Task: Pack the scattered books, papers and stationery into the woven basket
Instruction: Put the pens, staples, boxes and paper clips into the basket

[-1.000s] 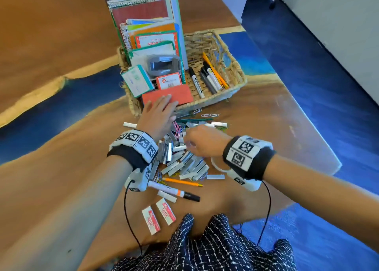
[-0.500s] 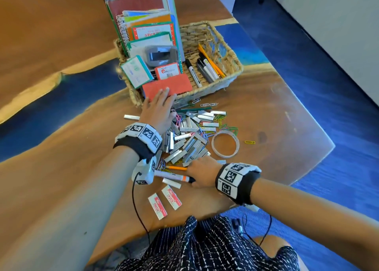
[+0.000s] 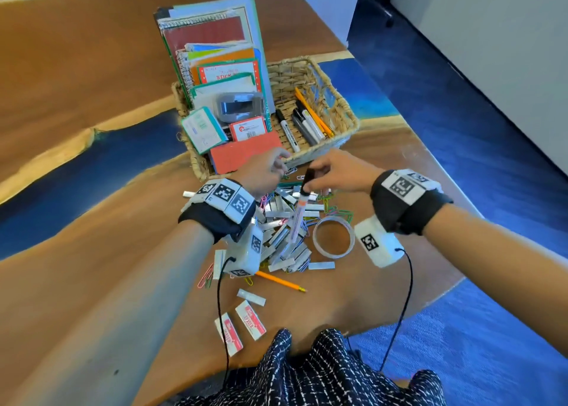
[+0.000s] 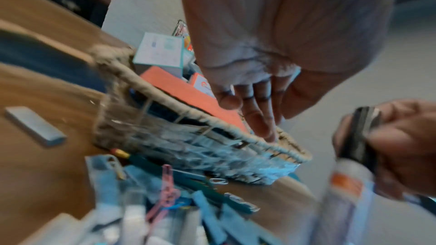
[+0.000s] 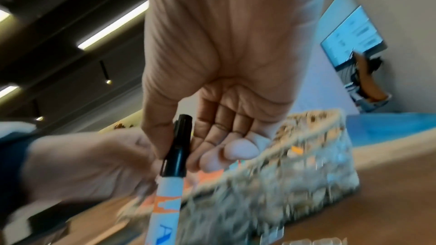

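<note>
The woven basket [image 3: 344,113] stands at the table's far side, holding upright notebooks, small boxes, a red pad [image 3: 246,155] and several markers. My right hand [image 3: 311,176] pinches a white marker [image 3: 297,219] by its black cap; the marker hangs tilted just in front of the basket's near rim. The right wrist view shows thumb and fingers round the cap [image 5: 175,148]. My left hand [image 3: 275,167] has its fingers [image 4: 259,118] fairly straight, touching the basket rim [image 4: 188,113] beside the red pad. It holds nothing.
A heap of staple strips [image 3: 282,239] and coloured paper clips lies under both hands. Beside it lies a clear tape ring [image 3: 333,236]. An orange pencil [image 3: 279,281] and two erasers [image 3: 239,325] are nearer me. The table's edge runs close on the right.
My right hand went from the heap to the marker near me, gripped it and lifted it toward the basket. My left hand stayed at the basket's front.
</note>
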`<state>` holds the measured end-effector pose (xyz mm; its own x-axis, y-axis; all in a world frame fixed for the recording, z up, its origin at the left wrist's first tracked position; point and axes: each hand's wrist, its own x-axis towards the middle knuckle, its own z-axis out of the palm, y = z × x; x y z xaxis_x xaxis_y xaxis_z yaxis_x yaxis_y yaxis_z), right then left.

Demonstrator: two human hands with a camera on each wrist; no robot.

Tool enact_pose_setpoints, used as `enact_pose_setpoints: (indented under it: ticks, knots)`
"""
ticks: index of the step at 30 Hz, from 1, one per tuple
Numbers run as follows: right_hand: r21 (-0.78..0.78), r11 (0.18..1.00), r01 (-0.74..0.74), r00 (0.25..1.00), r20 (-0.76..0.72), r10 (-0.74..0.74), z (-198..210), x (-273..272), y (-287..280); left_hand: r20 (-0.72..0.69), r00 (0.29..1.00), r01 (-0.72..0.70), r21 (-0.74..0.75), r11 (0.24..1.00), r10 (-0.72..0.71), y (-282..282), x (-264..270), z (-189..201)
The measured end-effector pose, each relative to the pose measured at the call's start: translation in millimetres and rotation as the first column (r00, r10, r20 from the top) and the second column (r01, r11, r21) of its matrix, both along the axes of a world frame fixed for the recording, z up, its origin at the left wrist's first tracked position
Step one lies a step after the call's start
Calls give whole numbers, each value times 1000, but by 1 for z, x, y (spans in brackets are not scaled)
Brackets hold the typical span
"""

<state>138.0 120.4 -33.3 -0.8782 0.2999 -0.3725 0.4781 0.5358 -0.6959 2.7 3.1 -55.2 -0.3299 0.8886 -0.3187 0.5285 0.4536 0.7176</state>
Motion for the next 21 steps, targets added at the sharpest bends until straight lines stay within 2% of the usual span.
enact_pose_setpoints:
  ticks: [2,5,10,12,15,17,21]
  knots:
    - [17,997,74,996,-56,-73,12,-5,22,106,994,-3,16,1000,1,12,3,5]
    - [-2,986,167,974,-151,-166,27,-15,49,171,985,-28,92,995,12,30,7,13]
    - [-124,950,287,902,-298,-312,30,-30,76,199,970,-190,247,950,143,67,4,16]
    - [-161,920,356,871,-298,-390,23,-31,88,257,942,-285,275,918,215,83,0,17]
    - [-101,952,289,936,-178,-304,9,-27,96,412,842,-480,275,833,349,102,-9,20]
    - [-76,974,213,970,-105,-220,2,-26,99,520,766,-574,290,766,377,112,-15,20]
    - [-115,974,196,971,-116,-209,-4,-35,109,667,620,-708,251,660,412,133,-28,18]
